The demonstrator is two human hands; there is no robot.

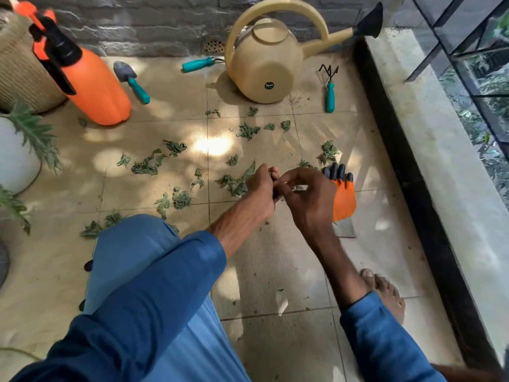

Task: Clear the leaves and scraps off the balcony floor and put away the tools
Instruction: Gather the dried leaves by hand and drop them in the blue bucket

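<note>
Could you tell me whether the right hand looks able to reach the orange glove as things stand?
Probably yes: the orange glove lies flat just beside the right hand, nothing between them, though that hand pinches a small thing.

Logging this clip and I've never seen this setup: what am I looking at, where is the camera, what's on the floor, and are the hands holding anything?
There is no machine here: a person works bare-handed, and the single picture comes from a camera worn on their head, looking forward and down. The blue sleeves and knee are theirs. On the beige tiled floor lie scattered green leaf scraps, an orange pressure sprayer with a black pump, a beige plastic watering can tipped on its side, a teal-handled trowel, a teal-handled hand rake, and a black-tipped orange glove. The left hand and right hand meet above the tiles, fingers curled round a small dark item that is too blurred to name.
</note>
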